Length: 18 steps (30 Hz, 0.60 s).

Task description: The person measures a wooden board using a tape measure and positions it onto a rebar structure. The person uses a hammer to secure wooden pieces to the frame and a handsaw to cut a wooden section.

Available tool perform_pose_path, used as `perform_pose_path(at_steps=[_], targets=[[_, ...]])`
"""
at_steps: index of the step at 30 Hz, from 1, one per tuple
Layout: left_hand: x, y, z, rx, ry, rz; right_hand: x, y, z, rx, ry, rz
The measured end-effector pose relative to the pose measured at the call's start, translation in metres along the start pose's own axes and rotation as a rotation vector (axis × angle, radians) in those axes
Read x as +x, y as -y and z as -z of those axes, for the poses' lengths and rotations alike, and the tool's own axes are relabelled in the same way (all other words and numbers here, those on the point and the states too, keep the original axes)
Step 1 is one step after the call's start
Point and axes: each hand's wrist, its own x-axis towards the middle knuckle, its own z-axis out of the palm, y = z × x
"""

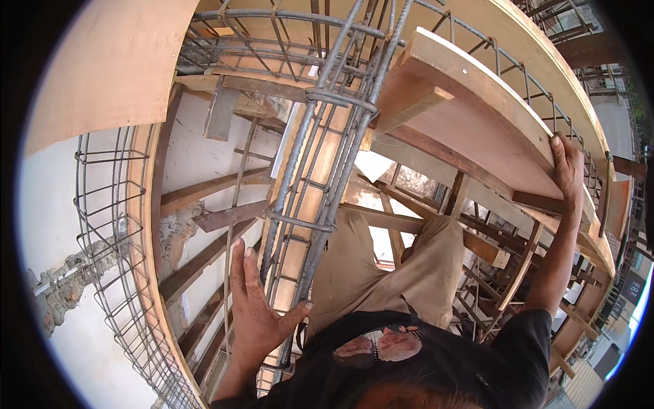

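the left hand (255,310) lies flat and open against the tall grey tied-steel rebar cage (320,170), holding nothing, while the right hand (567,167) grips the pale plywood formwork board's (477,116) edge, one side unboarded.

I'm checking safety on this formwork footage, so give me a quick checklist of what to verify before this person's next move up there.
1. Right hand grips the plywood panel edge: ok.
2. Left hand rests open by the rebar cage, gripping nothing: not ok.
3. Footing on the timber braces: cannot tell, feet hidden.
4. Gloves on: not ok, both hands bare.
5. Harness or safety line: cannot tell.
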Motion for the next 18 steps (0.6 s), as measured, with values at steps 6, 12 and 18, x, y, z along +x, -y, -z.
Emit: perform_pose_path(at_steps=[6,12,18], targets=[[-0.020,0.009,-0.016,-0.123,0.131,0.170,-0.004,-0.009,0.002,0.000,-0.041,0.016],[-0.032,0.022,-0.025,-0.027,-0.011,0.016,-0.007,-0.017,0.008,-0.019,-0.099,-0.034],[-0.021,0.018,-0.020,-0.103,-0.064,0.016,-0.006,-0.066,0.017,-0.051,-0.110,-0.043]])
